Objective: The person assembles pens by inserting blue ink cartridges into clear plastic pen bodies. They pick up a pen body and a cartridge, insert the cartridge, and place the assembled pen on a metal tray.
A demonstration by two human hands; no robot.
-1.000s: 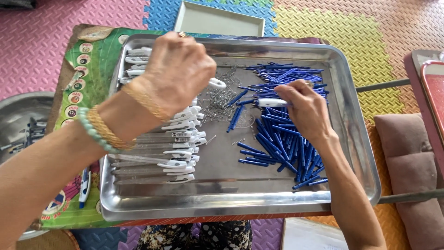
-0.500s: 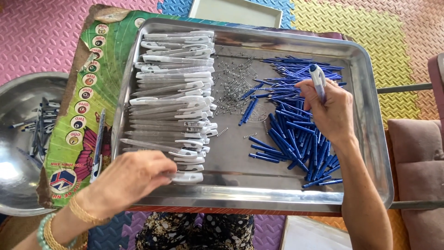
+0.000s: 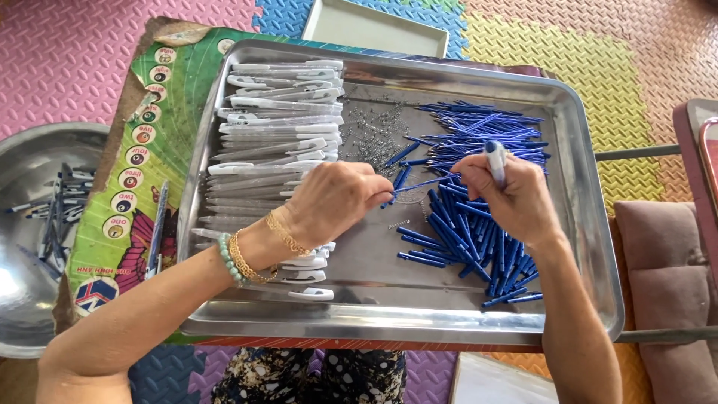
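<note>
A steel tray [image 3: 591, 247] holds white pen barrels [image 3: 277, 131] stacked on its left side, small metal springs [image 3: 374, 135] in the middle and a heap of blue refills [image 3: 479, 224] on the right. My left hand [image 3: 333, 198] pinches a thin blue refill [image 3: 419, 182] by its end over the tray's middle. My right hand [image 3: 508, 198] grips a white pen part with a blue tip [image 3: 495, 161], held upright, right next to the refill's other end. The two hands nearly touch above the refill heap.
The tray rests on a small table with a colourful printed top [image 3: 142, 172]. A round steel basin [image 3: 34, 224] with finished pens stands at the left. One pen [image 3: 157, 228] lies on the table. A flat white tray [image 3: 374, 26] sits behind, a cushioned stool [image 3: 673, 284] at right.
My left hand has come in from the table's left front edge to the tray's middle and now holds a blue refill. My right hand has moved left to meet it.
</note>
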